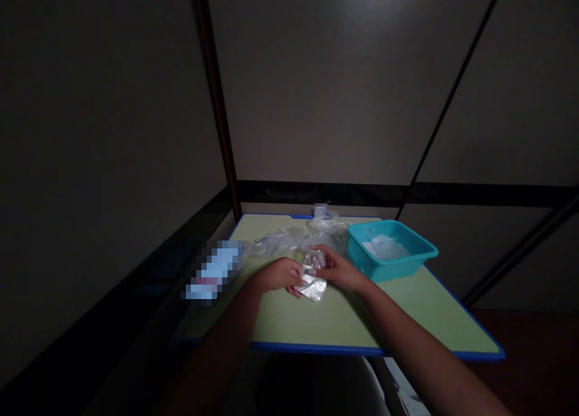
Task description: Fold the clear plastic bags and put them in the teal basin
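Counter front: the blue-edged, pale green counter (325, 328) is stretching bare between its near edge and the hands;
Clear packet: the thin, shiny clear packet (315, 290) is hanging between both hands, over the middle of the counter; whether its lower edge is touching the surface, I cannot tell;
Left hand: the left hand (288, 274) is closing on the packet's left side, thumb on top, the other fingers curling beneath;
Right hand: the right hand (338, 271) is gripping the packet from the right, its thumb lying across the film and its forefinger reaching over the top;
Step in hand: the two hands appear to be working the film with their fingertips, perhaps parting or straightening it;
Next move: it is probably calling for a light pinch from both sides, since thin film is likely to be slipping or creasing;
Blurred item: a pixelated, pale blue item (216, 272) is lying by the counter's left edge;
Turquoise tub: the turquoise tub (393, 268) is standing just beyond the right hand, whitish sheets (384, 247) lying inside;
Loose film: crumpled clear film (278, 242) is spreading behind the hands, towards the counter's far edge
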Action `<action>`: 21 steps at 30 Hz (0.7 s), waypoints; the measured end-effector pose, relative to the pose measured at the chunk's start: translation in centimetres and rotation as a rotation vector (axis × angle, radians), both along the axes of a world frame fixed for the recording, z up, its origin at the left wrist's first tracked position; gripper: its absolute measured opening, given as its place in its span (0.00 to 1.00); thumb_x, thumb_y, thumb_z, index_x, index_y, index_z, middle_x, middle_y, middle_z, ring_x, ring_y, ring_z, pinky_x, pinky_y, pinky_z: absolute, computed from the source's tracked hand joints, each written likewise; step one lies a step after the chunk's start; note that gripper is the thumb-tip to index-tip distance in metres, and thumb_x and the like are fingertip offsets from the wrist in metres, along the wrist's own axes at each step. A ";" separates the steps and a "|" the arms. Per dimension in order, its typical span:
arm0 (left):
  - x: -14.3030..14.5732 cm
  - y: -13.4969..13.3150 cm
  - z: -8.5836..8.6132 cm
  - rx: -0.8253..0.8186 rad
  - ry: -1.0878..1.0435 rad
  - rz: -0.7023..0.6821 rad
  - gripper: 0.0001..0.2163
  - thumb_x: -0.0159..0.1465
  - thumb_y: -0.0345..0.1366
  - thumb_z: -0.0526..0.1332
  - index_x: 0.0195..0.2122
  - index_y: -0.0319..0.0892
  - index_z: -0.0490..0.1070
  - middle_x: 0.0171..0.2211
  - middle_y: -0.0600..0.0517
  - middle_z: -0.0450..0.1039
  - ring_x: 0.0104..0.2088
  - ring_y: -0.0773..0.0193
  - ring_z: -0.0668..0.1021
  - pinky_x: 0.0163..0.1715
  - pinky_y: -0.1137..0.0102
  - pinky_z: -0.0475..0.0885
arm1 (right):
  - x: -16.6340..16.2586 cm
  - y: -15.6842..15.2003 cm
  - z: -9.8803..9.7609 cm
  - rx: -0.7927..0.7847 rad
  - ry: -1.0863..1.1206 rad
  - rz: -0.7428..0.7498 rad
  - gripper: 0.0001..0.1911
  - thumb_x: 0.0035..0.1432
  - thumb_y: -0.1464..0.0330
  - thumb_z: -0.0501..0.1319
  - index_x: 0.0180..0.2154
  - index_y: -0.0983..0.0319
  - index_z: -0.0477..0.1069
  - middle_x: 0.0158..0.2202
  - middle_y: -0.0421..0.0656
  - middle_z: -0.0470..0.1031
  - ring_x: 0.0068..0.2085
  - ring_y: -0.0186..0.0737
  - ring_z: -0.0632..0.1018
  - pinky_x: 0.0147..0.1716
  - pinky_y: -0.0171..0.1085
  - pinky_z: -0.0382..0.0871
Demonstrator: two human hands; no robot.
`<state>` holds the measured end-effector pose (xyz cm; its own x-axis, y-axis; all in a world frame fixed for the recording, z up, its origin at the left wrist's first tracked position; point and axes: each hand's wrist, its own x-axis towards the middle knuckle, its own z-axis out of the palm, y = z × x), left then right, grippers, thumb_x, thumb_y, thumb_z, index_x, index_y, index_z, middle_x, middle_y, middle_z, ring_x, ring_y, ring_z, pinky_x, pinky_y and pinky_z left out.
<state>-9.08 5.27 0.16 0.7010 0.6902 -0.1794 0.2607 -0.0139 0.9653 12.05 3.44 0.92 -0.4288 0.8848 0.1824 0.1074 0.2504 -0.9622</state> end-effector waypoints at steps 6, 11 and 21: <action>0.2 -0.6 0.6 0.000 0.032 -0.021 0.14 0.50 0.43 0.68 0.28 0.36 0.73 0.23 0.50 0.75 0.24 0.63 0.79 0.25 0.74 0.70 | 0.0 -0.8 1.1 0.309 -0.159 -0.106 0.47 0.47 0.57 0.66 0.63 0.58 0.47 0.63 0.49 0.53 0.61 0.47 0.59 0.57 0.43 0.54; -0.2 -1.1 1.4 -0.045 0.090 -0.112 0.11 0.51 0.40 0.67 0.26 0.36 0.73 0.21 0.50 0.75 0.23 0.64 0.79 0.23 0.75 0.70 | 0.8 -0.5 1.3 0.169 0.028 -0.010 0.44 0.48 0.59 0.66 0.62 0.56 0.48 0.44 0.45 0.71 0.43 0.40 0.74 0.44 0.40 0.68; -4.4 -2.7 0.9 0.001 0.273 -0.061 0.07 0.52 0.37 0.63 0.28 0.38 0.72 0.17 0.53 0.73 0.21 0.62 0.78 0.23 0.72 0.71 | 0.0 -1.1 0.2 -0.211 -0.140 0.292 0.18 0.47 0.63 0.66 0.40 0.66 0.72 0.24 0.36 0.69 0.21 0.28 0.69 0.21 0.30 0.63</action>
